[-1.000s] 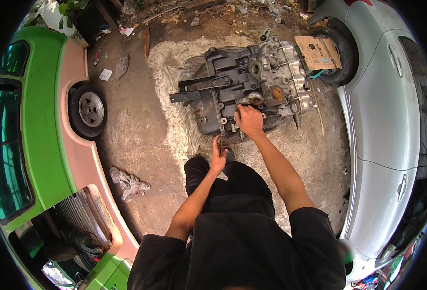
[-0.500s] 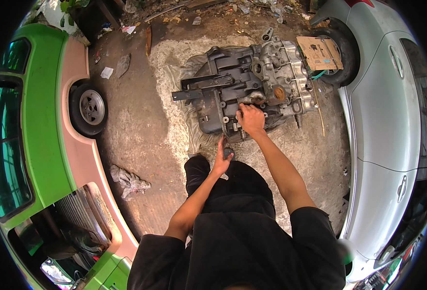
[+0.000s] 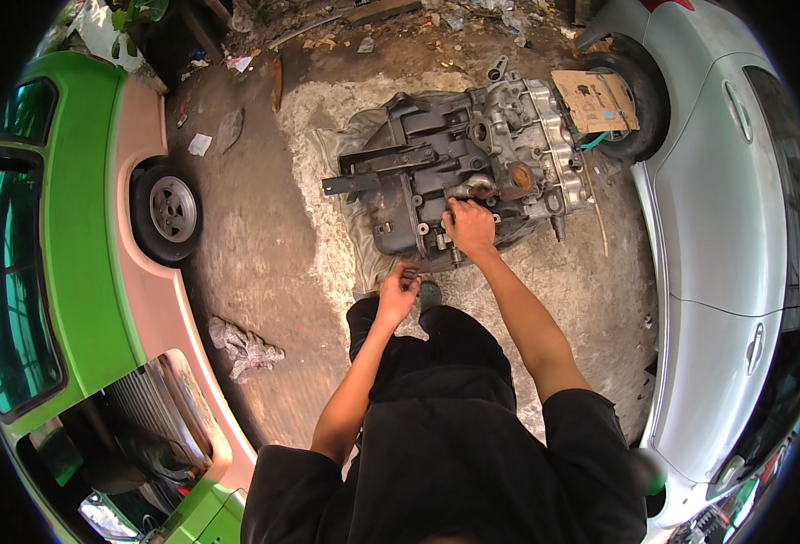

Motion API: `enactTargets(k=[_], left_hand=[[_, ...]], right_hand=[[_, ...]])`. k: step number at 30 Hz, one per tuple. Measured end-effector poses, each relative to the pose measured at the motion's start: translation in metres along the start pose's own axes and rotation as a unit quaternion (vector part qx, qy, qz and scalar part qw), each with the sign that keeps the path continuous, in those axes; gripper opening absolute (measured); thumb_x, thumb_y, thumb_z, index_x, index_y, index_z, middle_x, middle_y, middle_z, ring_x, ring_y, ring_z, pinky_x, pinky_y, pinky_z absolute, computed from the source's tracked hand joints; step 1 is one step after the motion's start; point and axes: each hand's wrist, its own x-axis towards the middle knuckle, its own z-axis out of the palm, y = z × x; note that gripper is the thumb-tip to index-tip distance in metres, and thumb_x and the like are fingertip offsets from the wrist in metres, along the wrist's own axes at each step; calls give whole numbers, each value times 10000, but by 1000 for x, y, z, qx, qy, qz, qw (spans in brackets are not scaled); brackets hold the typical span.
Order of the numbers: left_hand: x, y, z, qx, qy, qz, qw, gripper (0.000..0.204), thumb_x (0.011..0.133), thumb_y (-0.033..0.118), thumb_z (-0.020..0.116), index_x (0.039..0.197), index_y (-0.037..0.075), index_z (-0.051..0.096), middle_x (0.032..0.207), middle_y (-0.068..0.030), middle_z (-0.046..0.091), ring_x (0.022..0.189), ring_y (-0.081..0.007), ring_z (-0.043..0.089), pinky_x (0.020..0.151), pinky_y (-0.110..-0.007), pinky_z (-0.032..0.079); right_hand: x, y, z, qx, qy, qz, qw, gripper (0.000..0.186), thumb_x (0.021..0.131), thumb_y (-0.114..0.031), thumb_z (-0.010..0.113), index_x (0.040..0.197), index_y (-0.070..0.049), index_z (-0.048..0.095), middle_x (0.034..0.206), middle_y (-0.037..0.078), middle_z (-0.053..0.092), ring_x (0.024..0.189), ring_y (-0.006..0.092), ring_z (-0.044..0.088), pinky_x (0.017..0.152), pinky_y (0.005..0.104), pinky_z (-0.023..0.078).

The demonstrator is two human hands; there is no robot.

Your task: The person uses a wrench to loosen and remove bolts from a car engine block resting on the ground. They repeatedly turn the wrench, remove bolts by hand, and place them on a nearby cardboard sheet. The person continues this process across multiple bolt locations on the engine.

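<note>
A greasy engine lies on its side in front of me, dark housing on the left and bare metal on the right. My right hand is on its near side, with bent fingers closed on a part beside a short pipe; the fingertips are partly hidden. Just short of the engine's near edge, my left hand is held apart from it. Its fingers are curled in toward the thumb, and whatever they pinch is too small to make out.
Under the engine is a crumpled grey cloth. A green and pink vehicle stands left, a silver car right. Cardboard leans at the silver car's wheel. A rag lies on the floor at left. Litter is strewn along the far edge.
My left hand has drawn back slightly to the left, and its fingers have curled in from a straighter pose. The right hand stays on the engine in nearly the same place.
</note>
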Motion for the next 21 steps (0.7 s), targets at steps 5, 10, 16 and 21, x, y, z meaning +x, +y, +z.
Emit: enactTargets(k=[5,10,16,21], left_hand=[[22,35,-20,75,90,10,993,103,882,68,636,915,-26,612,708,-111,643,580,-150,606,551,-344,463],[64,39,-11,-3,158,12,987,207,931,152,633,915,-52,602,660,-107,631,543,-188,614,541,-387,466],[95,17,4,132,185,13,974,278,979,207,532,1039,-62,569,719,-175,654,666,-317,656,625,-431,483],[110,10,-8,251,119,45,960,299,989,230,489,1127,-25,561,653,-223,616,588,-384,604,582,-478,472]], right_hand=[[0,1,2,1,19,-9,1000,264,855,-255,630,1033,-63,659,892,76,697,872,250,655,762,378,539],[-1,2,5,-3,37,-16,999,259,856,-250,633,1031,-61,658,890,76,697,870,252,654,760,379,539],[0,1,3,-2,34,-14,999,275,855,-246,639,1047,-51,662,897,84,700,874,257,658,766,376,543],[0,0,0,2,-3,3,1000,301,884,-286,608,1085,-71,671,934,82,710,934,246,668,813,364,546]])
